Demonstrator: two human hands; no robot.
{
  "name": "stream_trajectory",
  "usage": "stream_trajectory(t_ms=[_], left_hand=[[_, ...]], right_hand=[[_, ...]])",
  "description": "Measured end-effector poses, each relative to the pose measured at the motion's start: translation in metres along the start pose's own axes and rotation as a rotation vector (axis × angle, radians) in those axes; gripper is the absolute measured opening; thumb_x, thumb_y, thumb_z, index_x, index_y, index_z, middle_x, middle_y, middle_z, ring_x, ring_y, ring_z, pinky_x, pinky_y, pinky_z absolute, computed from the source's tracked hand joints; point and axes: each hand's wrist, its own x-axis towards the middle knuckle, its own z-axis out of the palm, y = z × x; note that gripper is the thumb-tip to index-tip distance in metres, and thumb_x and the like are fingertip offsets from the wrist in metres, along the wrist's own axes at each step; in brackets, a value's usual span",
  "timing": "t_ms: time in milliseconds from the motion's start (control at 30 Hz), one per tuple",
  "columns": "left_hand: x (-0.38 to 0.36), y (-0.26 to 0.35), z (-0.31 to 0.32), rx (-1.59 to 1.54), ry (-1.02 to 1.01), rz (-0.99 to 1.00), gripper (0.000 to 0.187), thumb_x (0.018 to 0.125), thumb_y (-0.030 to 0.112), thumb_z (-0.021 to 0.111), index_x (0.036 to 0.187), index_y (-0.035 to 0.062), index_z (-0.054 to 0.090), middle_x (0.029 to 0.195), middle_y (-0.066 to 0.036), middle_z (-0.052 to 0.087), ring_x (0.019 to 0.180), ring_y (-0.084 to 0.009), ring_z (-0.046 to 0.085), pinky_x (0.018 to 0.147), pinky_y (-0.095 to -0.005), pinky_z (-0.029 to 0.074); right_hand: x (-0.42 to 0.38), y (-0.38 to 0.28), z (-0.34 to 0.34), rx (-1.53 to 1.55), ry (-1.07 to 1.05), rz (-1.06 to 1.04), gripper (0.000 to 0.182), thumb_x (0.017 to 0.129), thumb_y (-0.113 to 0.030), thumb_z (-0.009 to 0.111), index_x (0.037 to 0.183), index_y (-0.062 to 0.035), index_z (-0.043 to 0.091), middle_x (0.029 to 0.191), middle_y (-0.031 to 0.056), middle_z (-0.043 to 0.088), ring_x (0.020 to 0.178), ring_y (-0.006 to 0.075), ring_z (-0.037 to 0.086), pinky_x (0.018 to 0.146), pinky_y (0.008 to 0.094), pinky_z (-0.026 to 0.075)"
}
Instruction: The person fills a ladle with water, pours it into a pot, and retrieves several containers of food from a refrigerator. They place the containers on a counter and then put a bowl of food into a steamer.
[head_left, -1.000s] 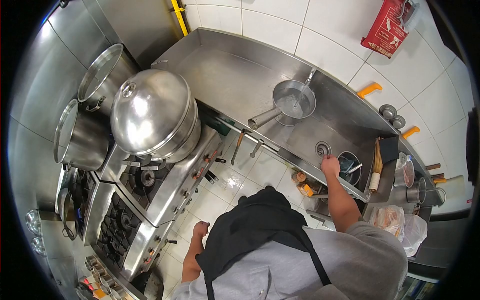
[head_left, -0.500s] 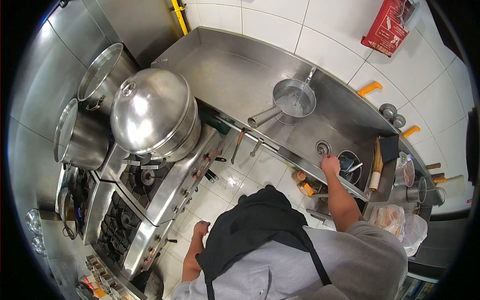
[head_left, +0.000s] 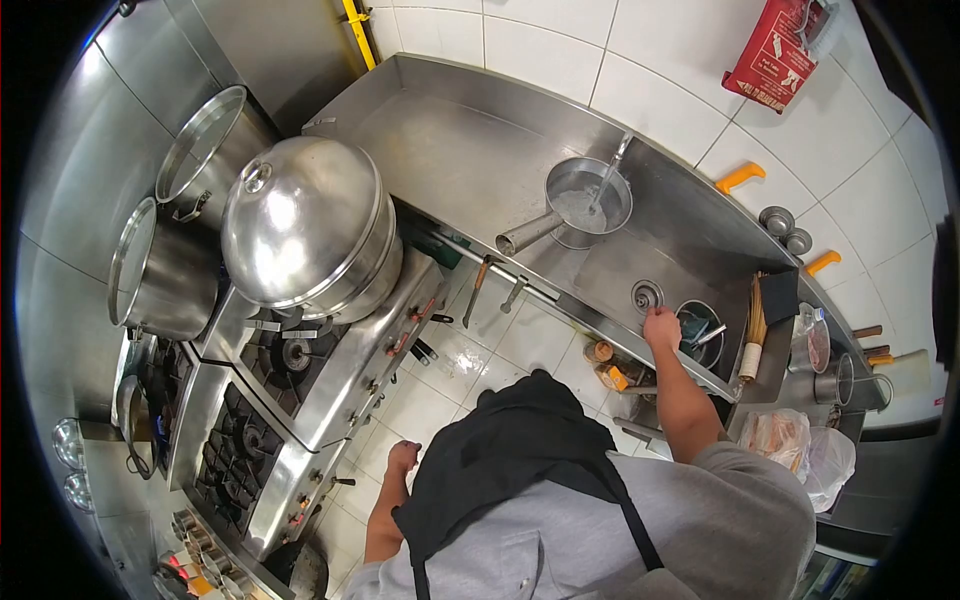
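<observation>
A metal saucepan [head_left: 592, 236] with a long thick handle stands in the steel sink [head_left: 690, 262], and water runs into it from the tap [head_left: 618, 155]. My right hand [head_left: 660, 328] is closed at the sink's front rim, just left of a round container [head_left: 699, 336] with tools in it. Whether its fingers grip the rim or anything else is hidden. Low by the black apron [head_left: 500, 450], my left hand [head_left: 404, 457] hangs with curled fingers and nothing visible in them, apart from the stove.
A large domed steamer [head_left: 305, 225] and tall pots [head_left: 165, 270] stand on the stove at left. Knobs line the stove front [head_left: 355, 400]. A bamboo brush [head_left: 753, 330] and plastic bags [head_left: 790, 445] are at right. Tools hang from the sink's front rail.
The water in the saucepan looks higher and less churned. Both hands stay where they were.
</observation>
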Motion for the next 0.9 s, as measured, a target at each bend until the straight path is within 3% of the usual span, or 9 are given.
stream_trajectory(t_ms=[167,267,367,567,667,767,900], left_hand=[[-0.012,0.017,-0.007,-0.063,0.011,-0.087,0.039,0.084,0.035,0.053,0.091,-0.001,0.066,0.074,-0.015,0.067,0.064,-0.0244,0.067,0.069,-0.0368,0.052],[-0.003,0.0,0.0,0.098,0.021,0.097,0.039,0.085,0.034,0.051,0.09,-0.0011,0.066,0.075,-0.015,0.067,0.065,-0.0253,0.066,0.071,-0.0376,0.051],[-0.007,0.009,-0.003,0.042,-0.01,-0.025,0.039,0.086,0.034,0.049,0.089,-0.0012,0.066,0.077,-0.015,0.066,0.066,-0.0257,0.066,0.072,-0.0382,0.051],[-0.009,0.013,-0.008,-0.036,0.022,-0.051,0.039,0.085,0.034,0.052,0.089,-0.0012,0.066,0.077,-0.016,0.067,0.064,-0.0247,0.067,0.07,-0.0376,0.051],[-0.001,0.004,-0.004,-0.013,0.008,0.004,0.037,0.084,0.034,0.053,0.089,-0.0011,0.066,0.074,-0.015,0.067,0.061,-0.0237,0.066,0.068,-0.037,0.052],[0.027,-0.04,0.017,0.048,-0.016,0.194,0.037,0.084,0.034,0.054,0.09,-0.0006,0.065,0.07,-0.013,0.066,0.059,-0.023,0.066,0.065,-0.0365,0.052],[0.028,-0.041,0.017,0.063,-0.008,0.212,0.036,0.083,0.034,0.055,0.09,-0.0002,0.065,0.067,-0.013,0.066,0.059,-0.023,0.065,0.064,-0.0362,0.051]], right_hand=[[0.001,0.0,0.0,0.0,0.001,0.0,0.033,0.087,-0.037,0.053,0.096,-0.0083,0.066,0.099,0.0171,0.067,0.096,0.0361,0.063,0.082,0.0454,0.05],[0.001,-0.002,-0.002,-0.019,-0.039,0.019,0.036,0.087,-0.04,0.053,0.104,-0.0098,0.066,0.104,0.017,0.067,0.101,0.0356,0.062,0.086,0.0444,0.049],[0.002,0.0,-0.001,-0.022,-0.033,0.012,0.036,0.087,-0.04,0.053,0.104,-0.0101,0.066,0.104,0.0166,0.067,0.101,0.0356,0.062,0.085,0.0447,0.049],[0.002,0.0,0.0,-0.017,-0.033,0.019,0.036,0.087,-0.04,0.053,0.103,-0.0102,0.066,0.103,0.017,0.067,0.101,0.036,0.062,0.085,0.0451,0.049],[0.002,0.0,0.001,-0.02,-0.003,0.005,0.034,0.088,-0.037,0.052,0.098,-0.0086,0.066,0.1,0.017,0.067,0.097,0.0359,0.063,0.083,0.0459,0.049],[0.001,0.0,0.001,-0.028,-0.009,0.006,0.034,0.088,-0.038,0.052,0.099,-0.0087,0.066,0.101,0.0168,0.067,0.097,0.0358,0.063,0.083,0.0457,0.049],[0.002,0.0,0.001,-0.024,-0.014,0.011,0.034,0.088,-0.038,0.052,0.099,-0.0091,0.066,0.101,0.0168,0.067,0.098,0.0359,0.063,0.083,0.0454,0.049]])
